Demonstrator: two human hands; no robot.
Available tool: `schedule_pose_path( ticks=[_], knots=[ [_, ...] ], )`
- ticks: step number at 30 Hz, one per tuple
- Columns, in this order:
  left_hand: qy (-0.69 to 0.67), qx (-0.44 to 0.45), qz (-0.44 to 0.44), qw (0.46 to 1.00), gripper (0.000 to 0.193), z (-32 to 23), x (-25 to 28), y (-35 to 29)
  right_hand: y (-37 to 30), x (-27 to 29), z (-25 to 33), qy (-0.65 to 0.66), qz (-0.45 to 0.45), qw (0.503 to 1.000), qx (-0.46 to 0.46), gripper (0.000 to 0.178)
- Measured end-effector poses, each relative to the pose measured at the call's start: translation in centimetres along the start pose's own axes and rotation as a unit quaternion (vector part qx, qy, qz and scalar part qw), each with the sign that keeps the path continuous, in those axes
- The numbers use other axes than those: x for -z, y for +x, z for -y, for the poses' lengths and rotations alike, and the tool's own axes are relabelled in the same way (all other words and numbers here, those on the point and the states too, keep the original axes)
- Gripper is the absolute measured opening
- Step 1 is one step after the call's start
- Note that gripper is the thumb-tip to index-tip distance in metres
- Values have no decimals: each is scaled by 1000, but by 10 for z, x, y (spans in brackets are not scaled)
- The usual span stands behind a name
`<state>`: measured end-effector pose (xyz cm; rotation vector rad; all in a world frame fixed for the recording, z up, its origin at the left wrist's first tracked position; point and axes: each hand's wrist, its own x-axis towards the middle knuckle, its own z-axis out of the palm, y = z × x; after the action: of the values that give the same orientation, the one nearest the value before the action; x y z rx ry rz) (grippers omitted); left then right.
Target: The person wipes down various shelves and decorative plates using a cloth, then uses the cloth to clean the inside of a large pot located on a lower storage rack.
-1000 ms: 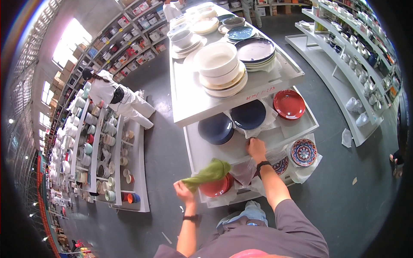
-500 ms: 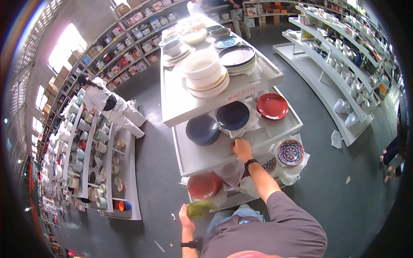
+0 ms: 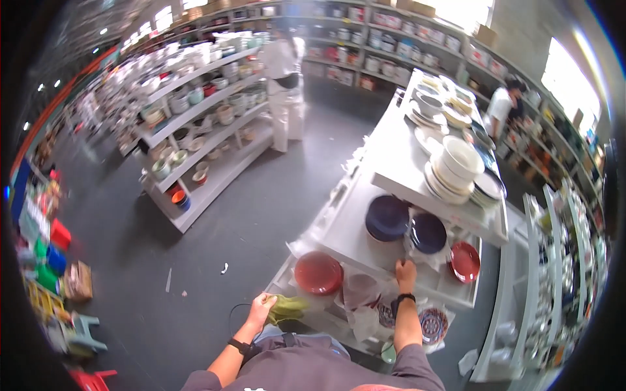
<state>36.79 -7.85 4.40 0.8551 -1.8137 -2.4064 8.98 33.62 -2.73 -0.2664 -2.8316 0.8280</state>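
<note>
My left hand (image 3: 261, 305) is closed on a yellow-green cloth (image 3: 287, 308), which hangs beside the lower shelf. My right hand (image 3: 405, 271) is closed at the front of the middle shelf (image 3: 349, 228); what its fingers hold, if anything, is hidden. Just beyond it lie dark blue plates, one stack (image 3: 387, 217) to the left and another (image 3: 428, 233) to the right, with whitish wrapping between them. A red plate (image 3: 465, 262) lies farther right on that shelf. Below, a larger red plate (image 3: 319, 273) rests near the cloth.
Cream bowls (image 3: 462, 158) stand stacked on the top shelf. Patterned plates (image 3: 433, 325) and crumpled wrapping (image 3: 363, 313) sit low by my right forearm. Across the aisle, a person in white (image 3: 282, 65) stands by a crockery rack (image 3: 218, 159). A stool (image 3: 88, 333) is at far left.
My view has swung left, so the shelves now appear farther right. My right hand stays by the dark blue plates. My left hand still grips the cloth.
</note>
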Motion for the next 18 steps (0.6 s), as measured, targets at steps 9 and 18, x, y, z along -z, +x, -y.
schedule_pose_path(
  ticks=[9,18],
  knots=[
    [6,-8,-116,993,15,9,89,-22,-70,-27,-12,-124,-147,972,138,31],
    [-58,26,-213,975,16,9,169,-34,-267,-131,1,-76,496,864,45,32]
  ],
)
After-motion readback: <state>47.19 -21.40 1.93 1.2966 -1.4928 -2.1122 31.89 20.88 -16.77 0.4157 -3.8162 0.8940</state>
